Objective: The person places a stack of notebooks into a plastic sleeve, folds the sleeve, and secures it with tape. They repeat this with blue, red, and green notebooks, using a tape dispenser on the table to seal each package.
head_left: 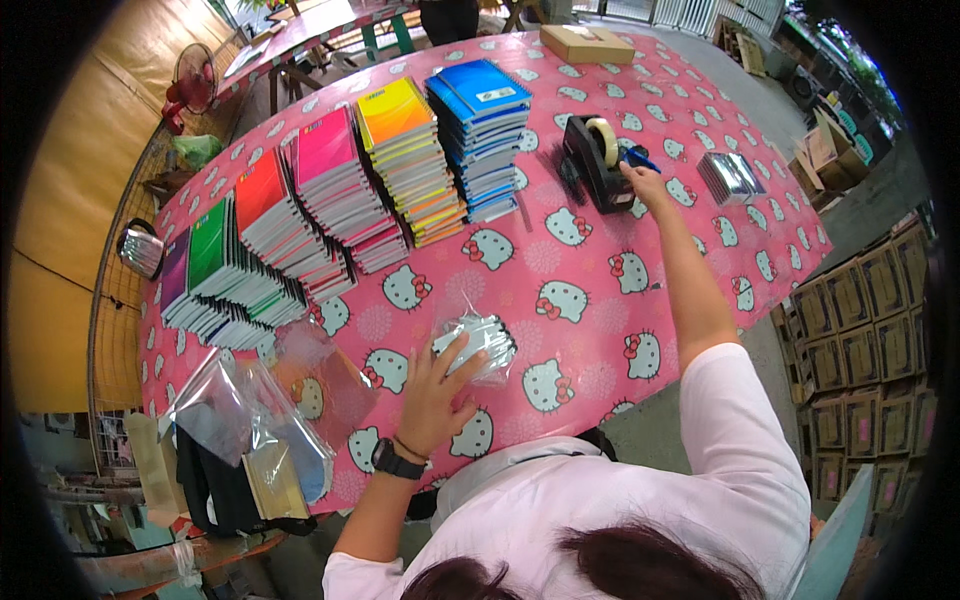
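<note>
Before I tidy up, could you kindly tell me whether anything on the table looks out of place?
Mainly the transparent plastic sheets at the near left edge of the pink patterned tablecloth: they lie rumpled and overlapping, untidy beside the colourful spiral-bound notebook stacks. Nothing looks spilled.

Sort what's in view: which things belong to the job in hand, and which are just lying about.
Apparently part of the job:
clear-wrapped bundle, under the left hand
black tape dispenser, at the right hand
notebook stacks
clear plastic wrapping

Probably just lying about:
red fan
cardboard box on the table's far edge
brown cartons
</note>
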The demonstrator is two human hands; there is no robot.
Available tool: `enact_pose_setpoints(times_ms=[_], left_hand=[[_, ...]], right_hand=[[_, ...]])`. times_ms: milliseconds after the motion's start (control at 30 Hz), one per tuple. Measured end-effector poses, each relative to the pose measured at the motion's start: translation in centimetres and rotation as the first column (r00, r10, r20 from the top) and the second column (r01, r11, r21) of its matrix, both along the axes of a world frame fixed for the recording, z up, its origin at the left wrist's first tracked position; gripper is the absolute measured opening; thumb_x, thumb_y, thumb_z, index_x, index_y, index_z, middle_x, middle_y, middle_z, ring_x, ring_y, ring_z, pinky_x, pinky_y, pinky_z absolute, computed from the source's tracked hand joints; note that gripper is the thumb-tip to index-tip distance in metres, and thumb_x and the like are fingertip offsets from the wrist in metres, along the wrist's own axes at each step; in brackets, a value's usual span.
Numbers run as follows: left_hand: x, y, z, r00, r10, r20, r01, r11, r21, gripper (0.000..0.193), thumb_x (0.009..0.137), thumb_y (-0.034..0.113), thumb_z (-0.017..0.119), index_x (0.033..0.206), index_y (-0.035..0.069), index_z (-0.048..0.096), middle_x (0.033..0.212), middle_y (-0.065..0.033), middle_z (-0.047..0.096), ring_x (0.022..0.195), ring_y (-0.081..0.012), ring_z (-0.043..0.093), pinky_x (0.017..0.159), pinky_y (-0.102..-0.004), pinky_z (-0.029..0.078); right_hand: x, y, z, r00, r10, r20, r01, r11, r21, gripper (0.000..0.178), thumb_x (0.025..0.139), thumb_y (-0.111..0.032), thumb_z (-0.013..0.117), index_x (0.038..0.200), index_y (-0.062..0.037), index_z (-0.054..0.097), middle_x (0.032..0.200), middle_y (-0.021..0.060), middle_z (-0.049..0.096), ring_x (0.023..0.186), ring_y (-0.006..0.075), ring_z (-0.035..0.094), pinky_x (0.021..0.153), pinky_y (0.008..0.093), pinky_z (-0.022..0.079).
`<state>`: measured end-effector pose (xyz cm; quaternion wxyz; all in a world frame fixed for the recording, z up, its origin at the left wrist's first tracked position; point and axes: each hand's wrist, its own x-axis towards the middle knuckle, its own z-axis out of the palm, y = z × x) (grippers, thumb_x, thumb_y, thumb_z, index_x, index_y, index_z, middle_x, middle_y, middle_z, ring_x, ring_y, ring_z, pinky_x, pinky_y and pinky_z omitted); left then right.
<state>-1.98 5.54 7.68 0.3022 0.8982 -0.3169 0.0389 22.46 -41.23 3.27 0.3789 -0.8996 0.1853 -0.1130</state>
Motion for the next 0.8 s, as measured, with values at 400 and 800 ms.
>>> enact_pose_setpoints(times_ms=[400,800], left_hand=[[-0.2,-0.3,-0.1,1.0,-0.014,-0.006,0.014,1.0,-0.028,0.07,0.061,0.012,0.067,0.128,0.022,0.05,0.141,-0.0082,0.037,0.128,-0.044,0.029,0.103,-0.0619,0.021],[0.0,0.8,0.3,1.0,-0.022,-0.008,0.023,0.999,0.048,0.077,0.058,0.025,0.072,0.131,0.028,0.047,0.145,-0.0078,0.031,0.13,-0.0433,0.028,0.106,-0.0606,0.017]], right_hand=[[-6.1,-1.6,-3.3,0.997,-0.04,-0.066,0.076,0.668,0.74,0.023,0.083,-0.028,0.067,0.079,-0.0065,0.061,0.058,-0.004,0.053,0.05,0.0053,0.047,0.045,0.023,0.038],[-14.9,25.7,14.5,0.324,0.917,-0.231,-0.772,0.398,0.496,0.033,0.078,-0.035,0.07,0.071,-0.0031,0.064,0.057,0.0014,0.054,0.049,0.0078,0.049,0.045,0.0227,0.038]])
